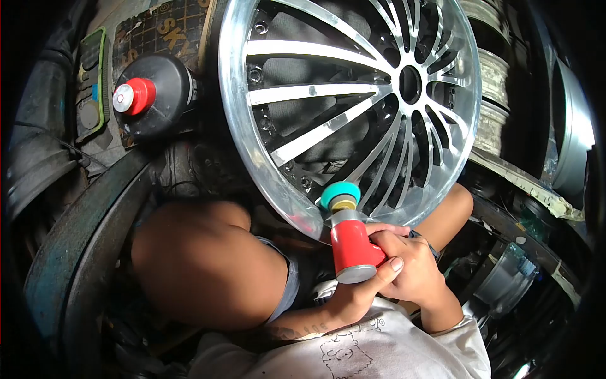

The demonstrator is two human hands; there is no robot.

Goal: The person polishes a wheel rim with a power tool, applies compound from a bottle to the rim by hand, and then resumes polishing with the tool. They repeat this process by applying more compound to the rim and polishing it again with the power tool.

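Observation:
A large silver and black wheel rim (315, 91) leans in front of me, its spokes facing up toward the camera. A red handheld polisher (350, 243) with a round green pad (339, 194) is at the rim's lower edge, the pad at the inner lip. My left hand (369, 287) is closed on the polisher's handle from below, its thumb pointing up. Beside it my right hand (413, 262) wraps round the same handle, partly over the left hand. The handle is mostly hidden by the fingers.
A black bottle (154, 95) with a red cap stands on a patterned board (136, 41) at upper left, near a green-edged tray (95, 82). More metal rims (495, 79) are stacked at the right. A curved metal piece (82, 234) lies left of my bare knee.

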